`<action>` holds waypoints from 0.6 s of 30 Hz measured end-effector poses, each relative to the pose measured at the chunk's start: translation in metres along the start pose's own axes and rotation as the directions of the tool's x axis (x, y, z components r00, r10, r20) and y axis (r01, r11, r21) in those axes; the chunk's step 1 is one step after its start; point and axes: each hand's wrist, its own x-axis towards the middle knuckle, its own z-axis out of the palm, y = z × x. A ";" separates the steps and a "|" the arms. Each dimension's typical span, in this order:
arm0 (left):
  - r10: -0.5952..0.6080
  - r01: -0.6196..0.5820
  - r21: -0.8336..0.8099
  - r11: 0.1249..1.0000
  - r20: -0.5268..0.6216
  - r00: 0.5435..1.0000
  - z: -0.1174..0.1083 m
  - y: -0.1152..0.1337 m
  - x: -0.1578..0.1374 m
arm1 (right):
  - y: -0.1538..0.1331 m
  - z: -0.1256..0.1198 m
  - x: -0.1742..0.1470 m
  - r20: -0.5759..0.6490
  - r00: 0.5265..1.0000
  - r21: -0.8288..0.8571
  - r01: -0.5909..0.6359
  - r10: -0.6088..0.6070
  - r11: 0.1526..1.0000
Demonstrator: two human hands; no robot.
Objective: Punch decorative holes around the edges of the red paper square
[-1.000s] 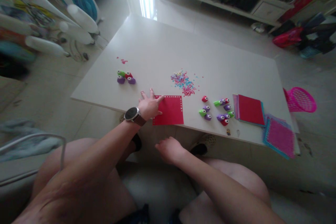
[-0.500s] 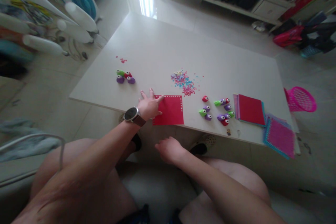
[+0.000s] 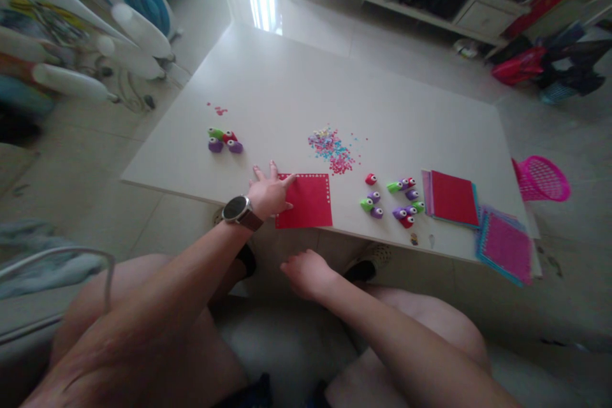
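A square red sheet [image 3: 308, 204] lies at the near edge of the white table, with small pale holes or dots along its left side, top and upper right side. My left hand [image 3: 270, 194], a watch on its wrist, presses flat on the sheet's left part with fingers spread. Below the sheet, off the table's near edge, hangs my right hand [image 3: 306, 273]. Its fingers are curled inward, and whatever they may hold is hidden. Beyond the sheet is a heap of tiny coloured paper dots [image 3: 332, 148].
Small green, purple and red pieces with eye-like spots stand in groups at left [image 3: 224, 140] and right [image 3: 406, 204]. Further right lie a stack of red sheets [image 3: 454, 199] and a pink-and-blue stack [image 3: 505, 247] over the edge. A pink basket [image 3: 545, 178] stands beyond the table [image 3: 406, 115].
The whole view has shifted slightly to the left. Both hands and the red sheet keep their places relative to the table.
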 end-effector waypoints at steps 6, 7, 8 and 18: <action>-0.005 0.005 -0.010 1.000 0.009 1.000 -0.002 0.001 -0.002 | 0.001 0.001 0.002 -0.007 1.000 0.017 0.002 -0.002 1.000; -0.008 0.008 -0.013 1.000 0.013 1.000 -0.002 0.001 -0.002 | 0.001 0.000 0.002 -0.010 1.000 0.020 0.002 -0.002 1.000; -0.008 0.008 -0.018 1.000 0.014 1.000 -0.002 0.001 -0.002 | 0.001 0.000 0.002 -0.011 1.000 0.019 0.002 -0.001 1.000; -0.001 0.001 -0.019 1.000 0.000 1.000 -0.001 0.000 -0.002 | -0.002 -0.002 -0.003 -0.014 1.000 -0.005 -0.002 0.002 1.000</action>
